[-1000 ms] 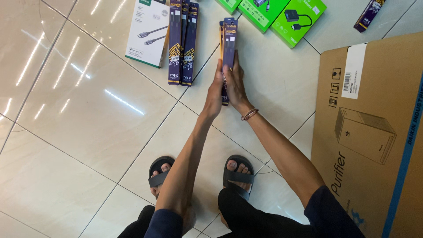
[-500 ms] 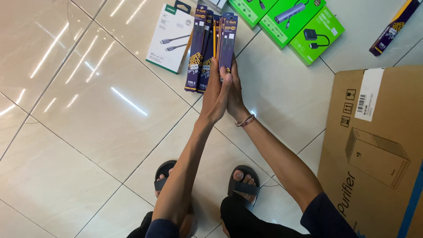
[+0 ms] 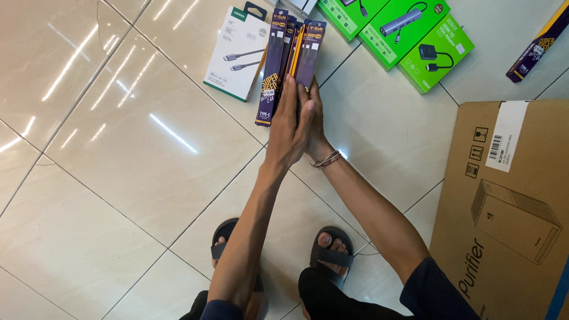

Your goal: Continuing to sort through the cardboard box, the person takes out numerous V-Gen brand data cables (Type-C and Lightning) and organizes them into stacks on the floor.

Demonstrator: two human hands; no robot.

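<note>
Crouched over a glossy cream tile floor (image 3: 118, 154), I press my left hand (image 3: 290, 124) and right hand (image 3: 314, 121) together, palms facing, around the lower ends of a bunch of long, slim cable packs (image 3: 293, 56). Both hands are flat and narrow, fingers straight and pointing away from me, clamping the packs between them. The packs are dark purple with an orange edge showing between two of them, and they stand on edge side by side on the floor, their hanger ends furthest from me.

Touching the packs on the left lies a white rectangular box (image 3: 234, 53) with a green strip along one end and a picture of two grey cable plugs. Beyond my fingertips to the right, three bright green boxes (image 3: 415, 35) lie side by side at a slant, each picturing a grey adapter with a short lead. Well apart, at the right edge, sits one more dark purple pack with yellow lettering (image 3: 536, 47).

A large brown cardboard carton (image 3: 510, 207) fills the lower right; it bears a white barcode label near its upper edge, black handling symbols beside it, and a line drawing of a tall upright appliance.

A beaded bracelet (image 3: 327, 160) circles my right wrist. My feet in black sandals (image 3: 332, 258) stand below.
</note>
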